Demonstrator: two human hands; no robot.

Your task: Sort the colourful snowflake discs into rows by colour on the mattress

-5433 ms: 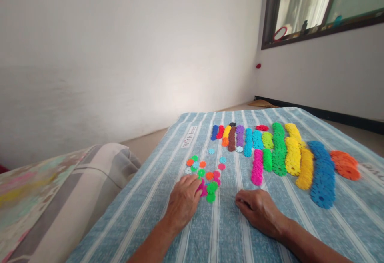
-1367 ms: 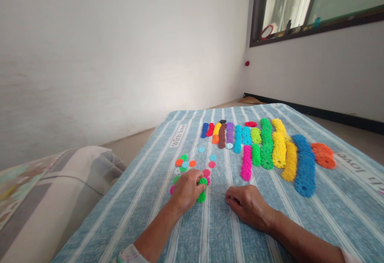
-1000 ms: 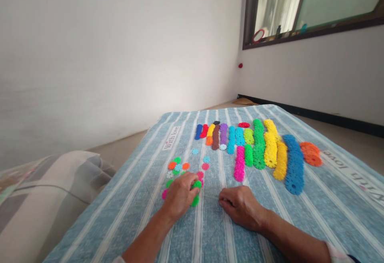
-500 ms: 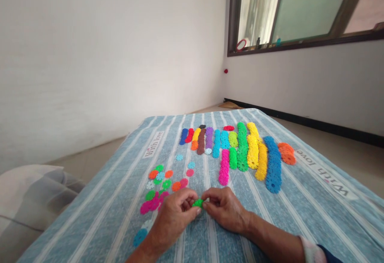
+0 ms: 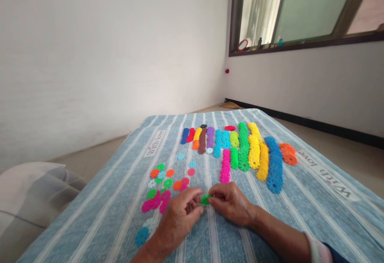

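Observation:
Just in front of me, both hands meet over the striped cloth. My right hand point(image 5: 232, 203) is closed, pinching a green notched plastic disc point(image 5: 205, 199) between thumb and fingertips. My left hand point(image 5: 181, 215) is curled close beside it, with a thin green edge showing at its fingertips; how many green discs it grips is hidden. Left of my left hand lie loose notched discs, among them magenta ones point(image 5: 154, 202), a green one point(image 5: 168, 183), an orange one point(image 5: 177, 185) and a blue one point(image 5: 142, 235).
Overlapping rows of discs sorted by colour lie further off: magenta point(image 5: 225, 166), green point(image 5: 244, 147), yellow point(image 5: 255, 151), blue point(image 5: 275, 171) and orange point(image 5: 288, 153). The striped cloth point(image 5: 120, 199) covers the table. A sheer draped thing point(image 5: 39, 199) stands at left.
My hands have shifted slightly to the right and drawn a little apart. The green disc has moved right with my right hand's fingertips.

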